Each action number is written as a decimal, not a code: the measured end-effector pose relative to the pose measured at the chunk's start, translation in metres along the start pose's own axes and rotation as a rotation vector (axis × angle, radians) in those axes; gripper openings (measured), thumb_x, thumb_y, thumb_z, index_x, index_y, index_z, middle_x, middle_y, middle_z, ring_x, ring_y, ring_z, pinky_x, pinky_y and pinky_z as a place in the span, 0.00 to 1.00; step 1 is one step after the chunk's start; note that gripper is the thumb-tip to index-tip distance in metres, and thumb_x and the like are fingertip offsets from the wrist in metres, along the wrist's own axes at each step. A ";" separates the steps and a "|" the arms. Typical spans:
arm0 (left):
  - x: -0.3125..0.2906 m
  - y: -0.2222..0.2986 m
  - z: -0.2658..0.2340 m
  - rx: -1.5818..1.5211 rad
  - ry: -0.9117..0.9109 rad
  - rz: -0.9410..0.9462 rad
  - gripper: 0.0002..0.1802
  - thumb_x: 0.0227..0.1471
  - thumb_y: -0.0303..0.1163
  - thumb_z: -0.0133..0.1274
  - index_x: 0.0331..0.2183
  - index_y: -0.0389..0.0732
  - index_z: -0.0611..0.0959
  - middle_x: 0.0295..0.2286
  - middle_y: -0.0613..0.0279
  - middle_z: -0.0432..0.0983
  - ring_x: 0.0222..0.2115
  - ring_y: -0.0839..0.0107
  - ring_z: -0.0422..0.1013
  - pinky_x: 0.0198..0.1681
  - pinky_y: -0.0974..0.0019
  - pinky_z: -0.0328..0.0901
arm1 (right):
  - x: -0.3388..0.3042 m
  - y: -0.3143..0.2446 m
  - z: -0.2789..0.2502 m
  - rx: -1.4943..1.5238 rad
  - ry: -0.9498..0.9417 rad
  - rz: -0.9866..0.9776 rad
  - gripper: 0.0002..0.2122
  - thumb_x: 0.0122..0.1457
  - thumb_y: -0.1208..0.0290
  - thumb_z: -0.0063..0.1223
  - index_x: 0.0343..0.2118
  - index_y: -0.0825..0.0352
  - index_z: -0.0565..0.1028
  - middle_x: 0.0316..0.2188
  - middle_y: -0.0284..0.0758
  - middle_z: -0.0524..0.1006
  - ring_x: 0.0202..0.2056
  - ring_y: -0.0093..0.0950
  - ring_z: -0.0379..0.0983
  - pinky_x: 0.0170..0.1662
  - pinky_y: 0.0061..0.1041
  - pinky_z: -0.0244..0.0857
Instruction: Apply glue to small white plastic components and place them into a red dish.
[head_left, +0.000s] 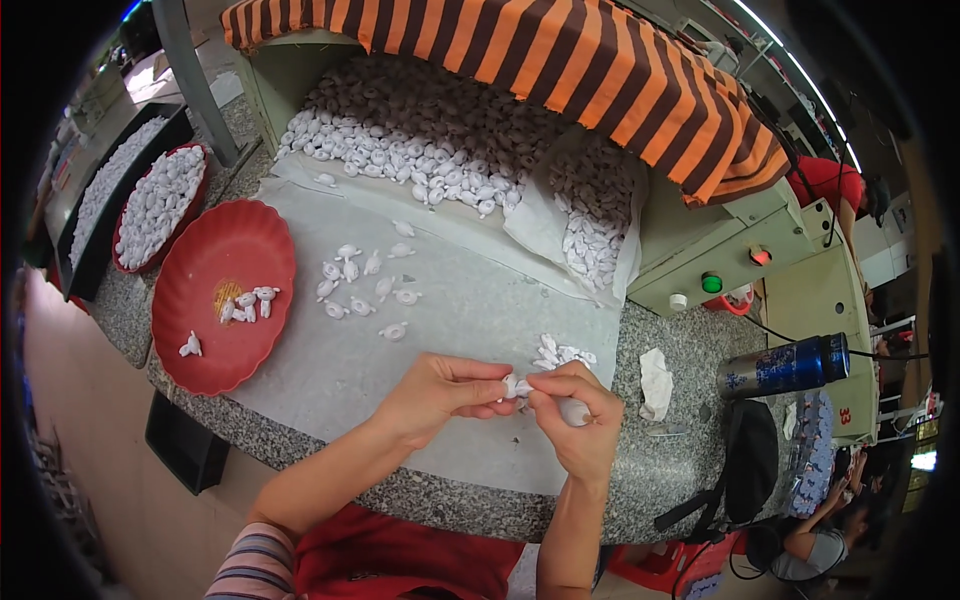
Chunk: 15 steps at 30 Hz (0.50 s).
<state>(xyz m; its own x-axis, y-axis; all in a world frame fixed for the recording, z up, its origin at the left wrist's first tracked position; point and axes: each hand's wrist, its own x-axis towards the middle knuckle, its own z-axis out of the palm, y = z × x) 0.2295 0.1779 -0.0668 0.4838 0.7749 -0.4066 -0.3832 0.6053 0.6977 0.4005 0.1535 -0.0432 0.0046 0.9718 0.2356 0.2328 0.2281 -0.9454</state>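
Observation:
Over the paper-covered bench, my left hand pinches a small white figure piece between thumb and fingers. My right hand is closed, with its thumb and forefinger at the other side of that piece. Against the right hand's fingers shows a rounded white piece, partly covered. Just beyond this hand lies a small heap of white parts. Several loose white figure pieces are scattered on the white paper, farther off to the left.
A red scalloped plate at left holds several white pieces; behind it are a filled red bowl and black tray. A cabinet holds a large white heap. Crumpled tissue and blue flask lie right.

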 end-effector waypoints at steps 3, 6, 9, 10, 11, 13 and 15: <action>0.001 0.000 -0.001 0.011 0.010 -0.036 0.13 0.44 0.25 0.54 0.36 0.32 0.77 0.30 0.54 0.75 0.30 0.68 0.74 0.31 0.73 0.68 | 0.001 -0.001 0.003 -0.005 0.011 -0.005 0.08 0.39 0.88 0.52 0.25 0.72 0.76 0.24 0.35 0.74 0.27 0.21 0.68 0.31 0.16 0.61; 0.002 -0.001 -0.003 -0.018 -0.004 -0.040 0.13 0.44 0.25 0.54 0.36 0.31 0.77 0.30 0.54 0.75 0.29 0.68 0.74 0.31 0.73 0.68 | 0.003 0.002 0.003 -0.029 0.001 -0.041 0.08 0.40 0.88 0.53 0.26 0.71 0.76 0.24 0.34 0.73 0.26 0.20 0.69 0.30 0.15 0.62; 0.002 0.001 -0.003 -0.011 0.002 -0.044 0.15 0.46 0.26 0.52 0.38 0.29 0.75 0.29 0.51 0.75 0.29 0.69 0.74 0.30 0.75 0.68 | 0.002 0.004 0.003 -0.046 -0.010 -0.069 0.09 0.40 0.87 0.53 0.26 0.69 0.76 0.23 0.33 0.73 0.25 0.20 0.69 0.29 0.15 0.63; 0.002 0.001 -0.003 -0.001 0.001 -0.046 0.15 0.46 0.26 0.52 0.38 0.28 0.75 0.29 0.52 0.75 0.29 0.69 0.74 0.30 0.75 0.68 | 0.002 0.004 0.003 -0.049 -0.011 -0.065 0.09 0.40 0.87 0.53 0.26 0.69 0.76 0.23 0.33 0.73 0.25 0.20 0.69 0.29 0.15 0.63; 0.003 0.000 -0.003 0.009 -0.001 -0.047 0.15 0.46 0.26 0.53 0.38 0.28 0.75 0.29 0.52 0.75 0.29 0.69 0.74 0.30 0.75 0.67 | 0.002 0.003 0.003 -0.047 -0.012 -0.066 0.09 0.40 0.87 0.53 0.26 0.69 0.76 0.23 0.33 0.73 0.25 0.20 0.69 0.29 0.15 0.63; 0.003 0.000 -0.003 0.013 0.002 -0.044 0.15 0.46 0.27 0.52 0.38 0.28 0.75 0.29 0.52 0.75 0.29 0.69 0.74 0.30 0.75 0.67 | 0.002 0.000 0.005 -0.044 -0.003 -0.021 0.08 0.40 0.88 0.52 0.25 0.71 0.76 0.23 0.34 0.73 0.26 0.21 0.68 0.31 0.16 0.61; 0.002 -0.001 -0.004 0.018 0.015 -0.033 0.15 0.46 0.27 0.52 0.37 0.28 0.75 0.29 0.52 0.75 0.29 0.69 0.74 0.30 0.75 0.67 | 0.001 0.000 0.005 -0.063 0.000 -0.031 0.08 0.40 0.88 0.52 0.25 0.71 0.76 0.23 0.34 0.73 0.26 0.21 0.68 0.31 0.16 0.60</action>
<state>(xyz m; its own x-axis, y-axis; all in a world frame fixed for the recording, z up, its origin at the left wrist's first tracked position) 0.2281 0.1797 -0.0703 0.4837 0.7574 -0.4386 -0.3528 0.6273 0.6942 0.3955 0.1553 -0.0444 -0.0034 0.9645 0.2642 0.2934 0.2535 -0.9218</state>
